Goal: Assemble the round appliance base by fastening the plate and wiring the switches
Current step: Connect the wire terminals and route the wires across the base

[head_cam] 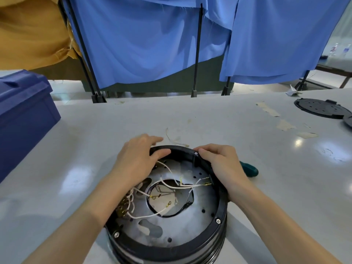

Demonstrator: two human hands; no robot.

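Now, hands [136,159] [221,162] gripping round base [190,243], white wires [146,216]

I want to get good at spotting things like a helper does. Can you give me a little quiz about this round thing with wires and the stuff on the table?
1. True or false: the right hand holds the green-handled tool.
2. What colour are most wires inside the round base? A white, B red, C blue.
3. Fill in: the big box at the left of the table is ____.
Key: 1 false, the tool lies on the table behind that hand; 2 A; 3 blue.
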